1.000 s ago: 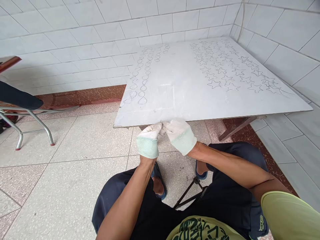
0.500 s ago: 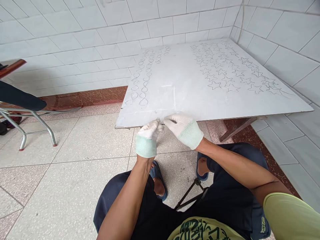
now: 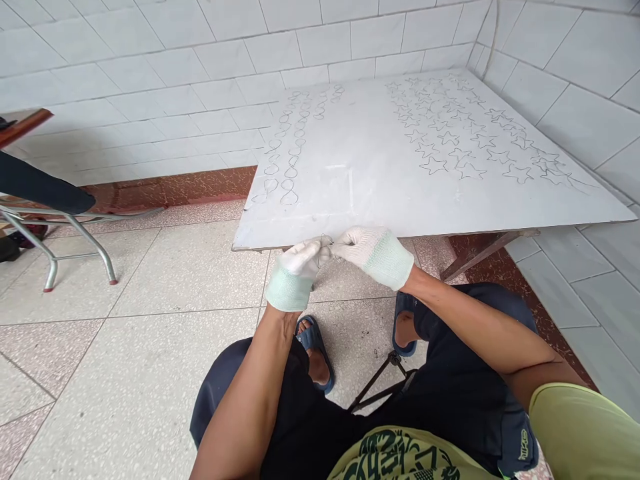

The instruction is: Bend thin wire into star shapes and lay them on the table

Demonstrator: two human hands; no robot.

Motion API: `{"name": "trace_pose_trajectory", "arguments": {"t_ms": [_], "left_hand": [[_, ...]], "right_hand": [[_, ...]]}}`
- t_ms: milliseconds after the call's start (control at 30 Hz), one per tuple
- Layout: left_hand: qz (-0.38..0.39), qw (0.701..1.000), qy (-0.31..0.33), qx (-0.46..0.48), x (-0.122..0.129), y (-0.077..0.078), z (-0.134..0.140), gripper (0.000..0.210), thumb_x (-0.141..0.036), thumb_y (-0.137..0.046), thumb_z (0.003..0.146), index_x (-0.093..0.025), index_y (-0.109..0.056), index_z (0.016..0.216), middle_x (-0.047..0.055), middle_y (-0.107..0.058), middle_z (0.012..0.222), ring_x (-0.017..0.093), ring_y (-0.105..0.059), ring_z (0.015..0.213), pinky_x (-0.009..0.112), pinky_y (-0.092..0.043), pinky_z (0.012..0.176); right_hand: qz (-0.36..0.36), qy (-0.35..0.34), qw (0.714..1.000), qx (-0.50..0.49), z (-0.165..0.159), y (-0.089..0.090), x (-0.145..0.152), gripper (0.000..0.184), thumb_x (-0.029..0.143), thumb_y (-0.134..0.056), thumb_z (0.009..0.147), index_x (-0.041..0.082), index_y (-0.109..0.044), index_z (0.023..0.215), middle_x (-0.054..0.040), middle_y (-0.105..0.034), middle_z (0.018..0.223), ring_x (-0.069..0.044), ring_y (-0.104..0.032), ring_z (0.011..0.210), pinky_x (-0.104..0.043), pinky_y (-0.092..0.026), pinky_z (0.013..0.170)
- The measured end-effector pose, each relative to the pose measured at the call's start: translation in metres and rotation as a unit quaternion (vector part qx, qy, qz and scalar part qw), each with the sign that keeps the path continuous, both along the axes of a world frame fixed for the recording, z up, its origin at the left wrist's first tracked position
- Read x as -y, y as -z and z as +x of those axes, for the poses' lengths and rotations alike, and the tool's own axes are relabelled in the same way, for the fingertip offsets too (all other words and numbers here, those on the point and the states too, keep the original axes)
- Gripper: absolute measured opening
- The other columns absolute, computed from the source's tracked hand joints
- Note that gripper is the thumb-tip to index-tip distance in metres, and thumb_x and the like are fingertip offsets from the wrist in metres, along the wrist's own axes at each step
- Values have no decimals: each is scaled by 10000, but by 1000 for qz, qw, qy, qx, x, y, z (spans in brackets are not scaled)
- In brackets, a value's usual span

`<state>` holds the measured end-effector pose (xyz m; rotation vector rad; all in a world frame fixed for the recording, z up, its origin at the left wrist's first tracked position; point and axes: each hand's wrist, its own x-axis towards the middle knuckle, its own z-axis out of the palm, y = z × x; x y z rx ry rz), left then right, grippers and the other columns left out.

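My left hand (image 3: 296, 270), in a white knit glove with a pale green cuff, pinches a thin bent wire (image 3: 326, 238) at the near edge of the white board. My right hand (image 3: 373, 253), gloved the same way, has its fingers closed on the wire from the other side. Both sets of fingertips meet, hiding most of the wire, so its full shape cannot be made out. On the board (image 3: 370, 193) lie wire stars (image 3: 434, 165) at the right, and looped figure-eight wires (image 3: 290, 187) in columns at the left.
A white tiled wall (image 3: 210, 80) stands behind the board and another along its right. Beneath the board is a wooden leg (image 3: 465, 257). A metal-legged stool (image 3: 83, 250) with a person's dark trouser leg (image 3: 43, 187) is at left. A black folding stand (image 3: 383, 383) stands between my legs.
My right fingers have come in against the left ones and closed on the wire. The view has shifted slightly.
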<state>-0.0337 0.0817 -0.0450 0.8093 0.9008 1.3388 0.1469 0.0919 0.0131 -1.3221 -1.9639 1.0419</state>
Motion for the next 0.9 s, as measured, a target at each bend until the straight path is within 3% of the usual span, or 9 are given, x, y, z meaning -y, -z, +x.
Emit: {"name": "trace_pose_trajectory", "arguments": {"t_ms": [167, 400, 467, 567, 667, 800, 900], "left_hand": [[21, 996, 12, -90, 2, -6, -8, 440, -532, -951, 657, -183, -695, 577, 35, -610, 588, 142, -526, 581, 319, -462, 623], [13, 993, 56, -100, 3, -14, -8, 434, -552, -958, 592, -187, -724, 580, 27, -576, 546, 141, -492, 538, 309, -420, 545], [-3, 994, 34, -106, 5, -14, -6, 373, -492, -955, 579, -178, -776, 670, 19, -590, 562, 141, -488, 526, 297, -388, 504], [4, 982, -52, -179, 12, -12, -4, 266, -397, -898, 674, -175, -825, 799, 11, -627, 592, 149, -528, 555, 287, -407, 515], [21, 968, -93, -232, 16, -11, -8, 209, -364, -855, 761, -186, -846, 869, 18, -669, 630, 169, -589, 599, 280, -445, 537], [31, 970, 14, -242, 15, -14, -23, 333, -508, -802, 819, -178, -842, 825, 84, -734, 703, 185, -600, 532, 300, -440, 460], [23, 951, 51, -305, 14, -20, -31, 347, -516, -803, 799, -181, -814, 711, 104, -737, 680, 175, -581, 485, 293, -430, 426]], "right_hand": [[-34, -24, 999, -17, -1, 2, 1, 227, 274, -674, 941, 184, -772, 757, 2, -759, 746, -125, -670, 698, -252, -455, 653], [-138, -61, 985, -79, -6, 9, -4, 254, 196, -693, 927, 178, -757, 682, 3, -755, 676, -92, -638, 566, -203, -467, 529], [-167, -77, 977, -104, -7, 8, -4, 273, 169, -705, 927, 175, -748, 658, 4, -748, 659, -86, -638, 555, -194, -482, 532], [-206, -89, 967, -119, -11, 8, -5, 323, 142, -715, 928, 169, -721, 606, 4, -728, 608, -79, -619, 520, -188, -474, 518], [-218, -51, 968, -117, -13, 9, -7, 331, 159, -738, 930, 165, -718, 599, 3, -717, 590, -76, -603, 502, -185, -457, 500], [-196, -40, 970, -135, -11, 14, -10, 248, 204, -766, 913, 176, -772, 667, -3, -745, 642, -88, -633, 553, -192, -483, 529], [-167, -38, 978, -119, -6, 14, -9, 209, 216, -754, 905, 181, -788, 702, -10, -762, 675, -109, -667, 604, -208, -499, 556]]}}
